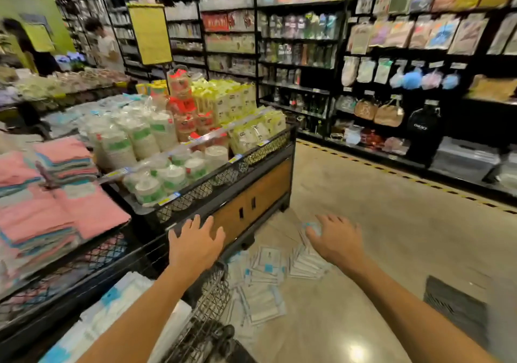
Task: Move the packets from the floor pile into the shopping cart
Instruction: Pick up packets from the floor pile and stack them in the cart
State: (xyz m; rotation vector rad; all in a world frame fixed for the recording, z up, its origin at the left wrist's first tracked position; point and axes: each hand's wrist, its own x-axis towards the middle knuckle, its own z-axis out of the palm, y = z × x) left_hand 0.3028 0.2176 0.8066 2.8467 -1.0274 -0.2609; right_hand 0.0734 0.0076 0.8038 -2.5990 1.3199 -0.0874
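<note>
White packets with blue labels lie in a loose pile on the floor beside a display stand. My right hand reaches out above the far part of the pile with fingers spread, holding nothing. My left hand hovers flat and spread over the front corner of the wire shopping cart. Inside the cart lie several white packets of the same kind.
A black mesh display stand with wooden doors holds paper cups and plates at my left front. Pink folded towels fill the bin to the left. Shelves line the far side of the aisle. A person stands far back left.
</note>
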